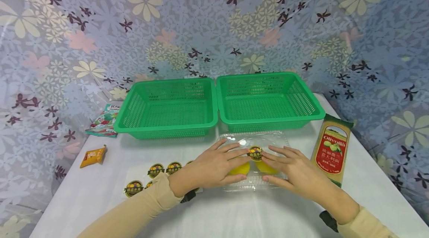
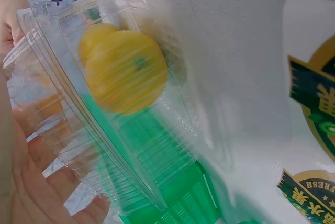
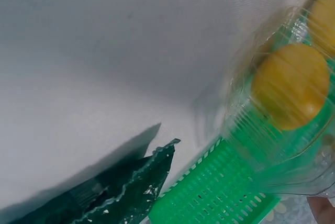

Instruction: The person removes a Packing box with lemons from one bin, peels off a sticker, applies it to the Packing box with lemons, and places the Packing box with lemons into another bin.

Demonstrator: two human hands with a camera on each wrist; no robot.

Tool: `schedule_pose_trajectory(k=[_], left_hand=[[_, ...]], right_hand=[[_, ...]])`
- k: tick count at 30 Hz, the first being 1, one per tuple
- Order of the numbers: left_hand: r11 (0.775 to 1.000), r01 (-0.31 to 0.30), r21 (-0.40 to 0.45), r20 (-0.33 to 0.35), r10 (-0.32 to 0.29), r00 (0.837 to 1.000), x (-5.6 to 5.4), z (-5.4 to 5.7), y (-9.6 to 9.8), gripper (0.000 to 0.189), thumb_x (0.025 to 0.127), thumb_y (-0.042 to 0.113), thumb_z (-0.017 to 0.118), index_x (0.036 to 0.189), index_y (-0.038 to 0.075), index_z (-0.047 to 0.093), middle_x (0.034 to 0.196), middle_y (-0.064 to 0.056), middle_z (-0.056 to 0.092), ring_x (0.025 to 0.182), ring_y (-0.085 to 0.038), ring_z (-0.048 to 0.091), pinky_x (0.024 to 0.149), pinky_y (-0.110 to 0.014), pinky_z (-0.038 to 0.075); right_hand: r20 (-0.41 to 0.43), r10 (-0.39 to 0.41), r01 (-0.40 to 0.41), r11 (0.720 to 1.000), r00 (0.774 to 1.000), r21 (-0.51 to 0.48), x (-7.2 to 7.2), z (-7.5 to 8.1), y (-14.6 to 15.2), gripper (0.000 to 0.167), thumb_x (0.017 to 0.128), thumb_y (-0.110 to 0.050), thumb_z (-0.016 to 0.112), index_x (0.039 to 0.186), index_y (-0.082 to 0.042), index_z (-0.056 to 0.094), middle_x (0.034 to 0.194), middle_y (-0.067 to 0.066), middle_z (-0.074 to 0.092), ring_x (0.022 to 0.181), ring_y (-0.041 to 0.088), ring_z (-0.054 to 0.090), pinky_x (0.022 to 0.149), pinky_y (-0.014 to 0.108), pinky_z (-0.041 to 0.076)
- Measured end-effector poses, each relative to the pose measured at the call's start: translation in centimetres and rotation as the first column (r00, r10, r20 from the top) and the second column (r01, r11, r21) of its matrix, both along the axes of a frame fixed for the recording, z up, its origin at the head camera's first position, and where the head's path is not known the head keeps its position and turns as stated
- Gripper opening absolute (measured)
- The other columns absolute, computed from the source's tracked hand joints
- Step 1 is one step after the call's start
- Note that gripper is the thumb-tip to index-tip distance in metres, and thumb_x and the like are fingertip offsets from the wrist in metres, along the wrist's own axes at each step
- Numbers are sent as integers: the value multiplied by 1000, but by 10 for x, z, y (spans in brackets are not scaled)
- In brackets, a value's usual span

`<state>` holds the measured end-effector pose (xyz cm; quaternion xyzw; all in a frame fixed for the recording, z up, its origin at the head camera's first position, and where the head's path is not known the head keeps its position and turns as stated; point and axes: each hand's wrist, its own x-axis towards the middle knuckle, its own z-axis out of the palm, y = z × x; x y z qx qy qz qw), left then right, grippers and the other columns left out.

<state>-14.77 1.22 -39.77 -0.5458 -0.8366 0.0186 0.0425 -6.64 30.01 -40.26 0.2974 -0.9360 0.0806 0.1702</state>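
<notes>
A clear plastic clamshell box (image 1: 248, 187) lies on the white table with two round yellow fruits (image 1: 240, 170) inside. On its lid is a round black-and-gold fruit sticker (image 1: 255, 154). My left hand (image 1: 214, 165) rests on the lid from the left, its extended fingertips at the sticker's edge. From the right, my right hand (image 1: 299, 173) lies over the lid with outstretched fingers, also touching by the sticker. Through the clear plastic, a fruit (image 2: 128, 69) shows in the left wrist view and another fruit (image 3: 292, 85) in the right wrist view.
Two green plastic baskets (image 1: 167, 130) (image 1: 268, 121) stand side by side behind the box. More round stickers (image 1: 134, 188) lie on a sheet at left. An orange snack packet (image 1: 93, 156) and a teal bag (image 1: 105, 120) sit farther left. A pasta packet (image 1: 333, 148) lies at right.
</notes>
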Motion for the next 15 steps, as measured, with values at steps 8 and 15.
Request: schedule_pose_trajectory(k=[8,15], left_hand=[[999,-11,49,34,10,999,1,0,-4,61,112,61,40,163,28,47,171,6,44,161,-21,40,135,-54,24],[981,25,193,78,-40,996,-4,-2,-9,59,109,57,55,155,20,57,165,-7,52,155,-25,47,133,-56,28]], right_hand=[[-11,-32,31,997,999,-63,2,0,3,53,93,-55,80,129,-16,81,132,-3,78,128,28,69,104,58,55],[-39,-29,24,992,999,-122,8,2,10,52,89,-45,86,133,-18,79,138,2,76,128,30,68,106,54,53]])
